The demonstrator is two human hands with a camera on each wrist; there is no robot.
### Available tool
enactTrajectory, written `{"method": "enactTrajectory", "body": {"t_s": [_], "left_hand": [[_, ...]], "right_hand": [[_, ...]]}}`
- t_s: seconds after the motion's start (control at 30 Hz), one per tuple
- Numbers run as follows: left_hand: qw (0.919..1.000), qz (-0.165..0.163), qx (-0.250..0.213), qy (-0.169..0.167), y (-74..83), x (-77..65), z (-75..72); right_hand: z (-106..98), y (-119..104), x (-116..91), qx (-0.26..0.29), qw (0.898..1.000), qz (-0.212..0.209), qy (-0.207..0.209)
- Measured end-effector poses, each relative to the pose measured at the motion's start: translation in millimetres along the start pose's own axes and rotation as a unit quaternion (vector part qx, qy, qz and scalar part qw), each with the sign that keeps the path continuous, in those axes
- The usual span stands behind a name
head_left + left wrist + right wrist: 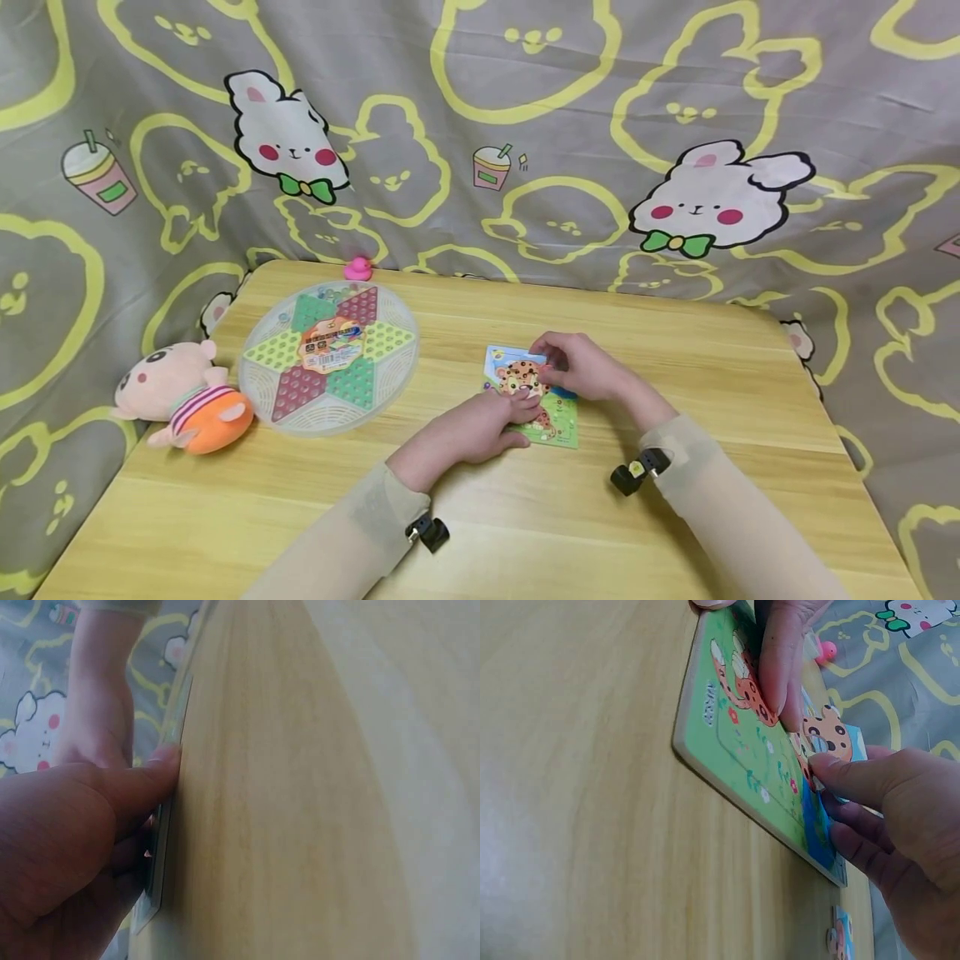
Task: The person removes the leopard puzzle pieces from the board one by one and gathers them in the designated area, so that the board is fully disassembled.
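Note:
A small leopard jigsaw puzzle point(566, 433) in a flat board lies on the table, with a green lower part and a blue sky. My left hand point(491, 425) rests across the picture, its fingers on the surface; in the left wrist view, the thumb point(166, 761) touches the board's edge. At the puzzle's upper right, my right hand point(581, 365) pinches a puzzle piece point(831, 741) with spotted orange and blue printing, seen best in the right wrist view. That piece is tilted up from the board, where a dark blue area point(816, 825) shows. Another piece point(843, 934) lies on the table nearby.
Left of the puzzle lies a round Chinese checkers board point(300, 425) with a star pattern. A plush toy point(187, 400) in orange shorts rests beside it. A pink rubber duck point(358, 269) stands at the table's back edge, before a patterned curtain point(562, 225).

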State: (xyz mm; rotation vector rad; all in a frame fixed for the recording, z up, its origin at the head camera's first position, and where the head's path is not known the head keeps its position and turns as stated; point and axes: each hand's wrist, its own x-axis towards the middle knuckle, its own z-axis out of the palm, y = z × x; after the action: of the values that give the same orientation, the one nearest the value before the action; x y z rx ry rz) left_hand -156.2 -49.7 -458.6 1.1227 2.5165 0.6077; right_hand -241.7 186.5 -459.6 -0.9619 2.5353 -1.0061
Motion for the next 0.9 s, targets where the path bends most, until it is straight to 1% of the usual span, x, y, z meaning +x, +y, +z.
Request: {"method": "enactTrajectory", "body": {"t_s": [0.53, 0.77, 0.9], "left_hand": [[1.0000, -0.003, 0.000, -0.005, -0.3, 1.8, 1.2], [1.0000, -0.005, -0.004, -0.005, 0.8, 0.6, -0.8], [0.9999, -0.008, -0.010, -0.004, 0.9, -0.2, -1.3]], "right_hand": [[2, -2, -8, 0.047, 0.998, -0.009, 0.033], [-4, -7, -17, 0.074, 0.996, -0.004, 0.052], [-10, -8, -25, 0.080, 0.995, -0.002, 0.067]]}}
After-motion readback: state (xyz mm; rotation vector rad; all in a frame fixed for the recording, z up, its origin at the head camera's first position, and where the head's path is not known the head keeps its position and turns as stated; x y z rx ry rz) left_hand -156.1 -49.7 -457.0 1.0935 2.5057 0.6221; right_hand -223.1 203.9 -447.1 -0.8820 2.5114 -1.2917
